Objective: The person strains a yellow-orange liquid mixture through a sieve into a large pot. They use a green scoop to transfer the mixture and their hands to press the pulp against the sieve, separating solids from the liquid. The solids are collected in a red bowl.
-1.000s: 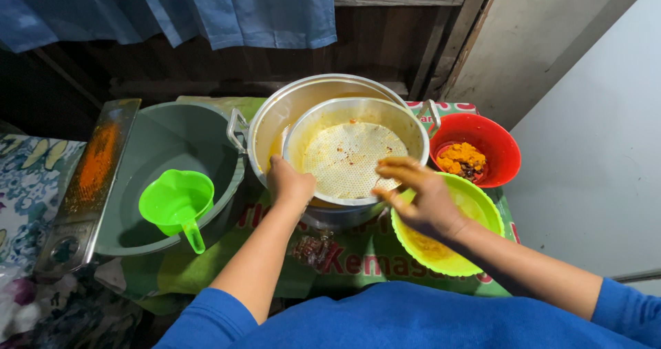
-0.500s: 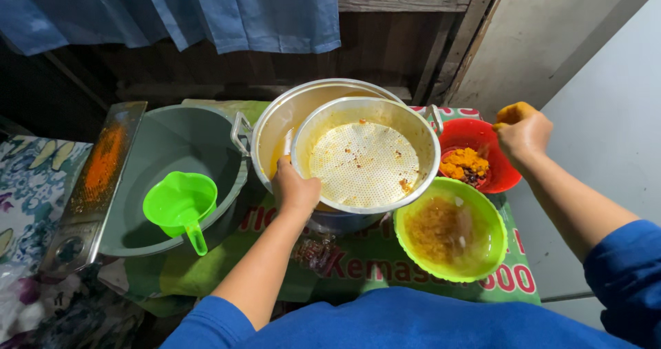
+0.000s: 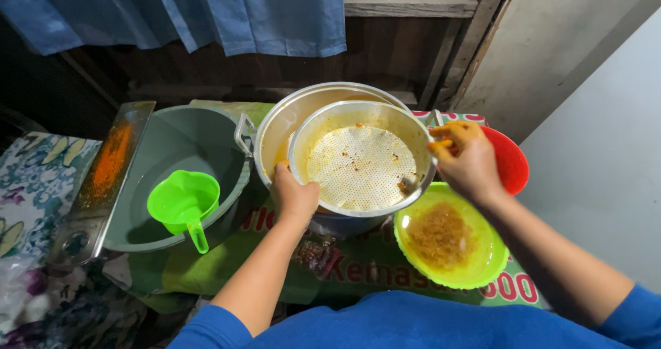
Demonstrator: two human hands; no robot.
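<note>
1. Your left hand (image 3: 295,199) holds the near rim of the metal strainer (image 3: 361,159); the fingers are closed around the edge, and this seems to keep the strainer tilted toward you over the big metal pot (image 3: 289,125), so the drips probably fall inside.
2. Your right hand (image 3: 468,161) touches the far right rim of the strainer; the fingers are curled and stained yellow; I cannot tell if they really pinch the rim or only press on it.
3. The strainer sits inside the mouth of the pot; only some small orange bits stay on its perforated bottom.
4. The green bowl (image 3: 482,266) with brownish pulp stands just beside the pot, under your right wrist; the red bowl (image 3: 513,163) is behind that hand.
5. At the left, the grey basin (image 3: 165,142) carries a green scoop (image 3: 184,201); it is apart from both hands.
</note>
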